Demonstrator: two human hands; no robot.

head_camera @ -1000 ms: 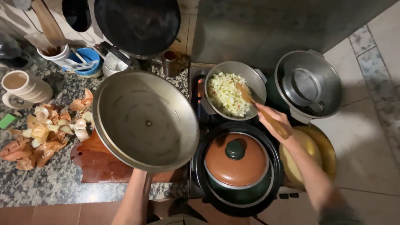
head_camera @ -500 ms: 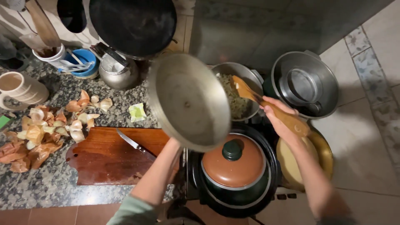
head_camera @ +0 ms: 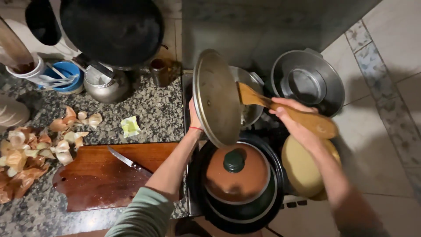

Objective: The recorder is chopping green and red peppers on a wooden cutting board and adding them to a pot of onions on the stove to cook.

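Round grey metal lid (head_camera: 217, 98) stood tilted on edge, left of small steel pot (head_camera: 250, 94). Left hand (head_camera: 194, 116) gripped lid from behind, fingers hidden. Right hand (head_camera: 294, 120), right of pot, clasped wooden spatula (head_camera: 280, 109); blade pointed left into pot.

i count two hands of mine, my left hand (head_camera: 194, 117) and my right hand (head_camera: 293, 119). one wide metal lid (head_camera: 215, 97) and one wooden spoon (head_camera: 289, 112). on the stove, one small metal pot (head_camera: 251, 94) mostly hidden behind that lid, one grey lidded pot (head_camera: 308, 82) at the back right, one dark pot with a brown lid (head_camera: 236, 174) at the front, and one yellow pot (head_camera: 302, 166) beside it: four pots. one dark pan (head_camera: 112, 28) up on the wall. on the counter, one wooden cutting board (head_camera: 109, 177), one knife (head_camera: 128, 160), one small metal kettle (head_camera: 105, 84), one blue bowl (head_camera: 66, 75), and one heap of onion skins (head_camera: 30, 151) too tangled to count singly.
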